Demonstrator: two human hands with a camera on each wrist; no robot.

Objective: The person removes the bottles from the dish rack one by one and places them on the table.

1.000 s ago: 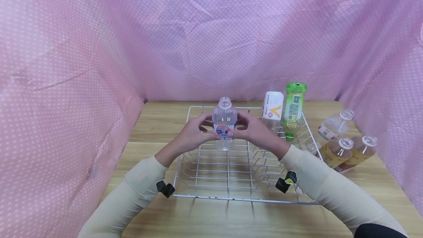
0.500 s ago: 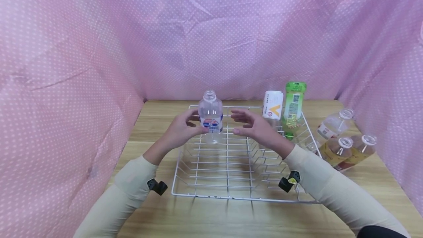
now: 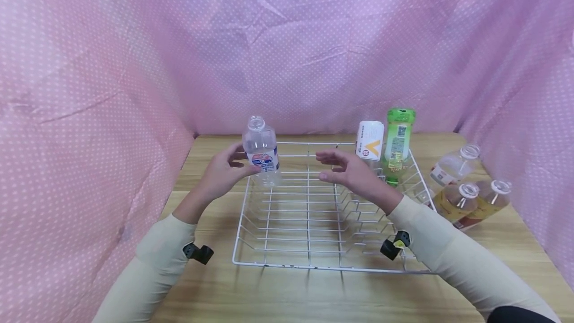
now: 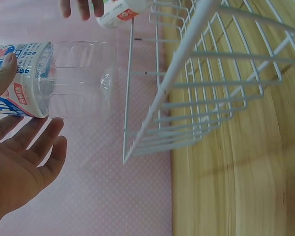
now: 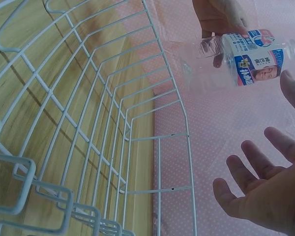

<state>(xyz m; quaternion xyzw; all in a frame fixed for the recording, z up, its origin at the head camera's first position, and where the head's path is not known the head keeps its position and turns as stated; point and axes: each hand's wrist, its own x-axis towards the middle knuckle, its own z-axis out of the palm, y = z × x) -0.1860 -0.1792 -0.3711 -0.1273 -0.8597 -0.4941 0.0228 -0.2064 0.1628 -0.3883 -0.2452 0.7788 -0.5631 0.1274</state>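
My left hand (image 3: 222, 173) grips a clear plastic bottle (image 3: 261, 144) by its label, thumb in front and fingers behind. The bottle is uncapped and upright, with a blue, white and red label, held above the rack's back left corner. In the left wrist view its clear base (image 4: 83, 78) is off the white wire rack (image 4: 187, 49). My right hand (image 3: 347, 171) hovers over the rack's middle, thumb and fingers apart with nothing between them. Toward the right side of the rack, a white-labelled bottle (image 3: 370, 139) and a green bottle (image 3: 399, 143) stand neck down.
The wire rack (image 3: 287, 265) rests on a wooden table (image 3: 278, 295). Right of it stand a clear bottle (image 3: 455, 166) and two yellow-labelled bottles (image 3: 456, 202), all uncapped. Pink dotted cloth (image 3: 287, 54) hangs behind and at both sides.
My right hand has let go of the clear bottle and stays over the rack. My left hand has carried the bottle left and slightly back.
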